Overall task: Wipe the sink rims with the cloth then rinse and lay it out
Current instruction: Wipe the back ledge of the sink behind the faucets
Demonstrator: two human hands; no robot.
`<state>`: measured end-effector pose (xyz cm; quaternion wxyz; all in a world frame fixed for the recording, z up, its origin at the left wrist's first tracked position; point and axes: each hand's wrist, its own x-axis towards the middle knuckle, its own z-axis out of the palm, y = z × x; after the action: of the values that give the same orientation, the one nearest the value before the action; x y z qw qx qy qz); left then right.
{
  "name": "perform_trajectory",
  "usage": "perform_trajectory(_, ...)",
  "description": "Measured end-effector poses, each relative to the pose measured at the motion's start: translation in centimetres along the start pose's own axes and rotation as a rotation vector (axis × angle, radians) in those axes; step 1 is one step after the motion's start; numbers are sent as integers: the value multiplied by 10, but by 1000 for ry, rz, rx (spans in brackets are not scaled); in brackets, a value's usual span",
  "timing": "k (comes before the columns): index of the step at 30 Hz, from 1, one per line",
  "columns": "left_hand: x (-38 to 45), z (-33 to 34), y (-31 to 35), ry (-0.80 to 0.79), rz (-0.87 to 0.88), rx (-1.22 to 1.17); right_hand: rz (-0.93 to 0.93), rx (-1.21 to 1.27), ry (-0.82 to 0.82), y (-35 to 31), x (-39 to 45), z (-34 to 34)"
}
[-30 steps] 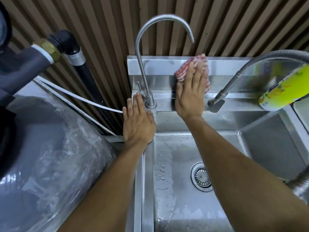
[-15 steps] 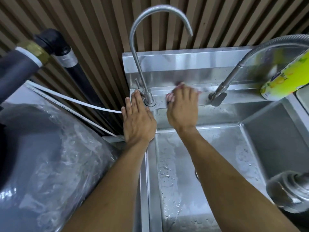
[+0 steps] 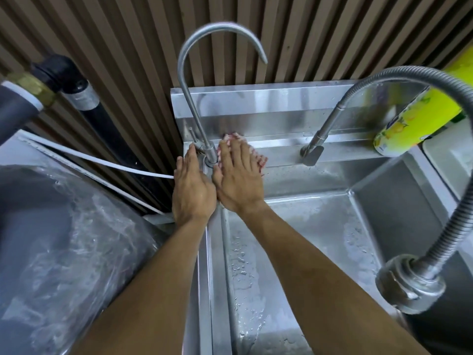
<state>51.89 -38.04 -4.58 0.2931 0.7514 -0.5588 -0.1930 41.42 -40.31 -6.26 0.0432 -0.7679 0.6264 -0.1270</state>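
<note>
Pressing cloth (image 3: pixel 259 160) flat on sink rim (image 3: pixel 340 156), right hand (image 3: pixel 239 179).

A gooseneck tap (image 3: pixel 190 80) and a flexible hose (image 3: pixel 435 80) arch before slatted panelling (image 3: pixel 307 34). A yellow-green bottle (image 3: pixel 414 119) stands right; black pipe (image 3: pixel 89 108) and plastic wrap (image 3: pixel 64 239) left.

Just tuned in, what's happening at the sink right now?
A person is wiping the back rim of the sink. The right hand lies flat on a red and white cloth, pressing it onto the ledge right beside the base of the tap. The left hand rests flat on the sink's left corner, on the other side of the tap. No water is running, and droplets sit in the basin. Rinsing and laying out are not yet done.
</note>
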Motion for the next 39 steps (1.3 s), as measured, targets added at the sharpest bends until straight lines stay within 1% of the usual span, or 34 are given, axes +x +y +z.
perform_trajectory(2,-2,0,1,1,32,42,-118,-13,34,28,0,0)
perform_trajectory(3,-3,2,0,-1,66,95,-143,-45,55,47,-1,1)
perform_trajectory(4,-3,4,0,1,106,163,-110,-71,86,65,-3,1)
perform_trajectory(5,-3,6,-1,2,137,238,-13,-71,127,80,-4,-1)
perform_trajectory(7,-3,9,-3,-14,156,333,294,-23,194,86,-2,-4)
perform_trajectory(8,-3,10,-3,-31,157,350,443,20,204,77,3,-4)
perform_trajectory(9,-3,10,-3,-43,157,356,550,64,199,60,10,-5)
perform_trajectory(10,-3,10,-3,-52,155,355,593,107,167,41,15,-4)
perform_trajectory(11,-2,10,-3,-56,152,347,567,138,121,23,19,-4)
perform_trajectory(12,-2,9,-4,-63,147,333,472,149,85,7,19,-1)
perform_trajectory(14,0,7,-5,-71,150,316,169,138,20,-5,13,5)
perform_trajectory(16,-1,8,-6,-66,162,330,-102,122,-34,21,13,2)
perform_trajectory(17,-2,8,-7,-65,162,344,-176,120,-49,39,15,-3)
perform_trajectory(18,-3,8,-6,-70,166,356,-177,110,-45,56,13,-7)
perform_trajectory(19,-3,7,-5,-75,168,368,-113,96,-17,72,9,-10)
perform_trajectory(21,-6,5,-3,-85,168,387,137,39,63,89,0,-11)
perform_trajectory(23,-7,5,-2,-83,181,396,360,-20,140,85,-3,-6)
perform_trajectory(25,-7,7,-1,-79,184,393,486,11,176,64,2,-3)
perform_trajectory(26,-7,7,-1,-77,184,387,479,40,165,50,5,-1)
perform_trajectory(27,-6,7,-2,-75,180,379,414,67,134,34,6,2)
perform_trajectory(29,-4,7,-3,-78,177,352,190,104,73,8,1,11)
perform_trajectory(31,-5,6,-6,-83,177,330,12,133,38,9,-3,13)
perform_trajectory(33,-5,5,-4,-78,194,331,-52,107,82,36,-6,10)
perform_trajectory(34,-6,5,-3,-77,198,340,-24,88,131,52,-10,8)
perform_trajectory(36,-7,7,-4,-74,204,375,132,50,216,80,-19,4)
perform_trajectory(37,-6,9,-5,-64,204,393,211,36,228,87,-22,3)
perform_trajectory(39,-4,13,-6,-52,197,415,315,33,229,79,-19,4)
